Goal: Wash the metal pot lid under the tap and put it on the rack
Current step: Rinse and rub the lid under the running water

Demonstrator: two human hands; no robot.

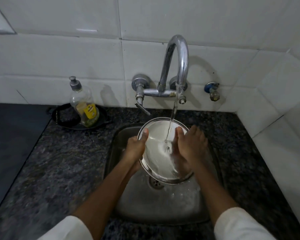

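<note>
Lid (158, 149) between both hands (190, 149).

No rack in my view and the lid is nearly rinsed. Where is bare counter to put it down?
Bare granite lies left of the sink, in front of the black tray with the soap bottle, and in a narrower strip right of the sink by the tiled wall. The basin is crowded: left hand, right hand, lid.

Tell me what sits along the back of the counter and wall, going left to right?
Black tray holding the soap bottle → left tap handle → running spout → small blue valve on the wall.
</note>
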